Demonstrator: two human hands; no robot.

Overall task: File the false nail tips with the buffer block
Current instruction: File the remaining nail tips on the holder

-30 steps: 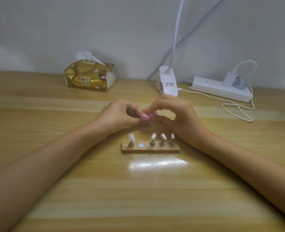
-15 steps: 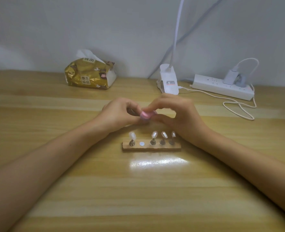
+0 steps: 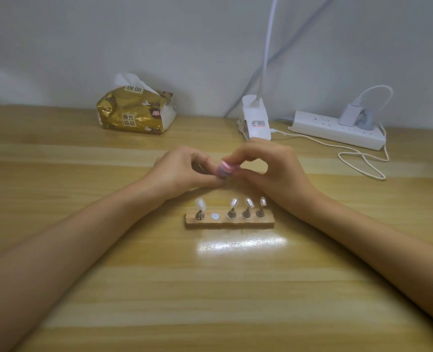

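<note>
Buffer block [image 3: 224,169] tilted upward, tissue pack [image 3: 134,113] "原木纯品"

The tabletop [image 3: 210,301] is pale wood grain under a smooth, glossy coat that throws back a bright patch of light. The holder [image 3: 229,223] on it is bare, matt wood. Its little stands [image 3: 232,214] are shiny metal, and the nail tips [image 3: 200,204] are clear, glossy plastic. The pink buffer block [image 3: 224,170] looks matt. Along the far edge, the tissue pack [image 3: 131,114] is crinkled, shiny gold film and the power strip [image 3: 335,129] is smooth white plastic.
</note>
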